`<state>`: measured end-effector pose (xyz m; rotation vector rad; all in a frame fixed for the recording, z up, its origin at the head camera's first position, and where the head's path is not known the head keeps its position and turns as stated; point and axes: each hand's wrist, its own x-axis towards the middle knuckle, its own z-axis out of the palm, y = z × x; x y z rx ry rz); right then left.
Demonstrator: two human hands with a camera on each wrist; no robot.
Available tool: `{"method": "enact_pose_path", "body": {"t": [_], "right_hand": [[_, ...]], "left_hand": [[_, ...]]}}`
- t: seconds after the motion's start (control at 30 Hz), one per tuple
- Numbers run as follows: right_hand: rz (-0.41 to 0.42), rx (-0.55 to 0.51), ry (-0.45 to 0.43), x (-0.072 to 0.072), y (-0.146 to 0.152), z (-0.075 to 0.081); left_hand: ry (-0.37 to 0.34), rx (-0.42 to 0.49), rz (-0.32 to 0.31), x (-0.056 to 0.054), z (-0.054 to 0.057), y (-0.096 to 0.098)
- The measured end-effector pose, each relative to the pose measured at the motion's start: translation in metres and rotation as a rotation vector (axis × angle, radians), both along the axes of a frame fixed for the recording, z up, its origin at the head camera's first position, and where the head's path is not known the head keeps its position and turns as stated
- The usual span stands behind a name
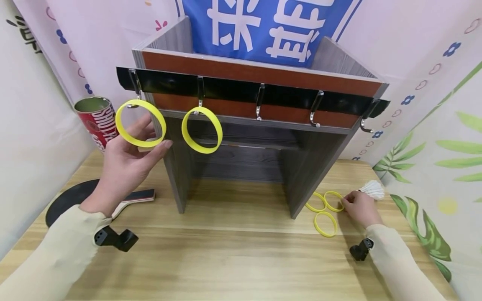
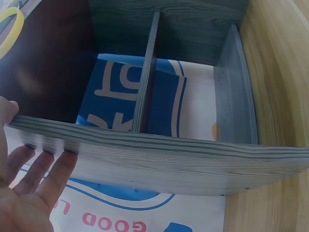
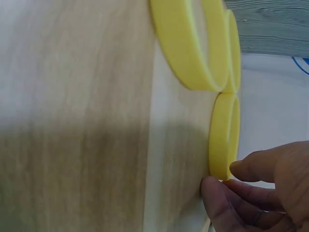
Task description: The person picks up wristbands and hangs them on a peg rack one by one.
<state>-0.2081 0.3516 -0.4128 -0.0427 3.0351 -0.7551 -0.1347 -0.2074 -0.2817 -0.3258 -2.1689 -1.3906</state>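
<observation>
Left hand [image 1: 128, 158]: Grips the left upright of a grey shelf [image 1: 241, 70], thumb at the front edge and fingers set apart against the outer face, as the left wrist view shows.

Right hand [image 1: 362, 209]: Low over the table [image 1: 226, 263], held narrow, with thumb and forefinger pinching the edge of a yellow ring [image 3: 219, 140].

Rings on the table: The pinched ring lies to the right of the shelf with two more, a back ring [image 1: 313, 209] beside it, partly hidden by the shelf's right upright, and a front ring [image 1: 326, 235] nearer the camera.

Rings on the hooks: A first ring [image 1: 141, 143] hangs from the leftmost of five hooks [image 1: 260, 94], in front of the left hand's fingers; a second ring [image 1: 202, 149] hangs from the next hook along, apart from the first.

Shelf front: A black strip [image 1: 229, 89] bearing the hooks runs across a reddish-brown board.

Left side: A red can [image 1: 98, 123] stands beyond the left hand; a paddle [image 1: 67, 201] lies under the left forearm, its handle toward the shelf.

Right side: A white shuttlecock [image 1: 373, 189] lies just behind the right hand.

Backdrop: A blue banner [image 1: 241, 25] with white characters hangs behind the shelf.
</observation>
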Motion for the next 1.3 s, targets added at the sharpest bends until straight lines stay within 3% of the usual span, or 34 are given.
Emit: {"method": "enact_pose_path", "body": {"t": [0.47,0.87,1.13,1.3], "right_hand": [[-0.094,-0.134,-0.098,0.001,-0.001,0.0],[-0.104,-0.216,-0.119,0.003,0.002,0.009],[-0.17,-0.511,-0.15,0.006,0.009,0.003],[-0.185,-0.671,-0.113,0.009,0.013,0.005]], "left_hand": [[-0.008,-0.007,-0.009,0.001,0.0,-0.001],[-0.017,-0.006,-0.007,0.0,0.0,-0.002],[-0.015,-0.022,-0.004,0.0,0.001,-0.001],[-0.024,-0.015,0.005,0.001,0.001,-0.002]]}}
